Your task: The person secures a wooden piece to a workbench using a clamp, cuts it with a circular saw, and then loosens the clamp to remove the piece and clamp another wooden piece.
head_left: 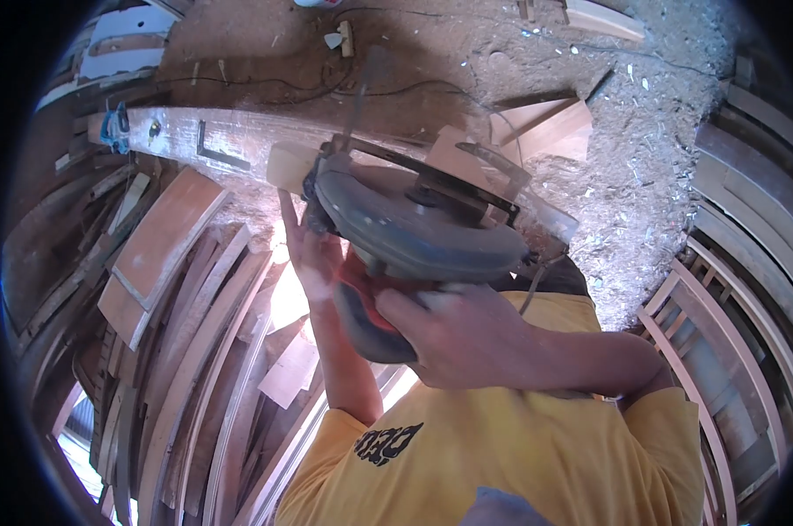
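Note:
A dark circular saw [414, 223] is held up in front of my chest, its flat base frame tilted upward and away from me. My right hand [466, 333] wraps round its red and black rear handle [366, 316]. My left hand [313, 259] grips the saw's left end from below, one finger stretched upward; part of this hand is hidden behind the tool. Beside that fingertip is a pale, block-shaped piece [289, 165]; I cannot tell whether it belongs to the saw.
Beyond the saw lies a long wooden plank [173, 131] bearing a dark L-shaped square [216, 149] and a blue tool [114, 127]. Stacked boards [186, 368] fill the left side. Wooden frames [712, 351] lean at right. A cord [431, 83] crosses the dusty floor near wood offcuts [554, 131].

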### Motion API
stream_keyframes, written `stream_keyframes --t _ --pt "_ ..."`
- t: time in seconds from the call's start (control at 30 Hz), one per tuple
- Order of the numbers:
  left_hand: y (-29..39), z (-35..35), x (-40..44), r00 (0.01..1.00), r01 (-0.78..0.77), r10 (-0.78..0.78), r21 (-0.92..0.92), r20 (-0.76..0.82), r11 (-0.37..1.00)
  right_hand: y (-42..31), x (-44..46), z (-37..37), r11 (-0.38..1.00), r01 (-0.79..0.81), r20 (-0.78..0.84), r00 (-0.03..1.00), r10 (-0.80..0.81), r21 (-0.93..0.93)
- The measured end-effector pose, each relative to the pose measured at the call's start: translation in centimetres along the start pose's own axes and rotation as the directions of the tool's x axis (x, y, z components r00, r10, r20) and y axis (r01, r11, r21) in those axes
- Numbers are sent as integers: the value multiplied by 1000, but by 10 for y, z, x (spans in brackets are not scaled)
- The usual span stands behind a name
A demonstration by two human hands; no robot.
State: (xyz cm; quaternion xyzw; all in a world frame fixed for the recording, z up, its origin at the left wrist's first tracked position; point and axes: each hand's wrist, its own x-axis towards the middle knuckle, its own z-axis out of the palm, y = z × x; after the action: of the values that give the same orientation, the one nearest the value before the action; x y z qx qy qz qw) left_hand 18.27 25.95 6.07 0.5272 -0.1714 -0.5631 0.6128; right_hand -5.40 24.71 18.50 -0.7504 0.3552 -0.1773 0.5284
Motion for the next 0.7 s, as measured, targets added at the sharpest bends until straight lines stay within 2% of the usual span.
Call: stream_keyframes --t 0.1,0.27,0.33,0.4,0.5,0.63,0.7 --pt "11 -10 3 997 -10 0 124 81 992 -7 25 8 999 -7 -12 1000 8 32" --pt "30 -28 13 992 -31 2 223 129 974 -19 77 22 998 -14 -63 998 18 58" --pt "39 -34 17 990 -45 10 253 139 966 -15 99 40 999 25 -116 993 -22 27" --pt "47 -37 14 990 -71 33 277 141 958 -13 117 51 995 98 -57 993 -99 -23" --pt "63 -39 7 985 -144 107 301 136 943 -14 132 60 983 139 -41 989 -145 -123" --pt "93 -36 -16 963 -267 240 321 122 909 -29 107 45 965 248 -79 964 -255 -87" --pt "108 -27 -39 944 -329 309 324 114 887 -51 72 29 939 319 -19 946 -324 -130"
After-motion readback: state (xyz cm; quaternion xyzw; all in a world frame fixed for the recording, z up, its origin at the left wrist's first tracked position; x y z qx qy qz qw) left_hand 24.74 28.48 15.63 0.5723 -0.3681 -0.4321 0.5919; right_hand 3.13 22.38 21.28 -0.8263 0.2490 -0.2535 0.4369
